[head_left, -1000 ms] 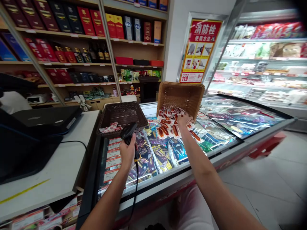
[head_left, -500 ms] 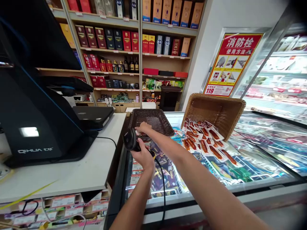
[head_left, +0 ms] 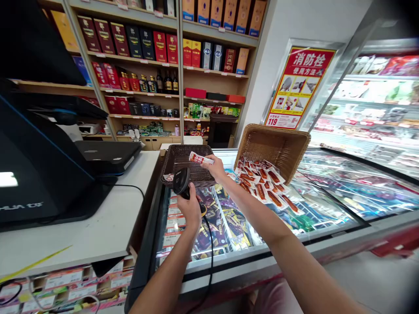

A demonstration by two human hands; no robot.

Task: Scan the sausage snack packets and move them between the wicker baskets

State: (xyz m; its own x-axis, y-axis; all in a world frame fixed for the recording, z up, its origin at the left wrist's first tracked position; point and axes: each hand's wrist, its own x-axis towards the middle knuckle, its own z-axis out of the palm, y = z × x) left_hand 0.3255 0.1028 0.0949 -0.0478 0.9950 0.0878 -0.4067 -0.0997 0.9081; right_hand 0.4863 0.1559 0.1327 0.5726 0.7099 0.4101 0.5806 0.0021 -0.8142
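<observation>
My left hand (head_left: pixel 190 208) is wrapped round the handle of a black barcode scanner (head_left: pixel 181 181), its cable hanging down over the freezer. A packaged sausage (head_left: pixel 198 158), in a white and red wrapper, is pinched in my right hand (head_left: pixel 215 168) above the dark woven basket (head_left: pixel 165 159). Another small packet (head_left: pixel 168 177) lies in that basket's near left corner, partly hidden by the scanner. To the right, a tipped tan wicker basket (head_left: pixel 294 135) has many packaged sausages (head_left: pixel 261 190) spilling from its mouth onto the freezer's glass lid.
The chest freezer (head_left: pixel 262 247) with a glass top runs under both baskets. On the left is a white counter (head_left: pixel 108 222) with a black checkout scale (head_left: pixel 39 174). Shelves of boxed bottles (head_left: pixel 134 41) stand behind, beside a red fire hydrant sign (head_left: pixel 301 83).
My right hand has lifted from the near left of the dark basket and moved right, with the packaged sausage now showing in it. The scanner stays in my left hand. The view has shifted right.
</observation>
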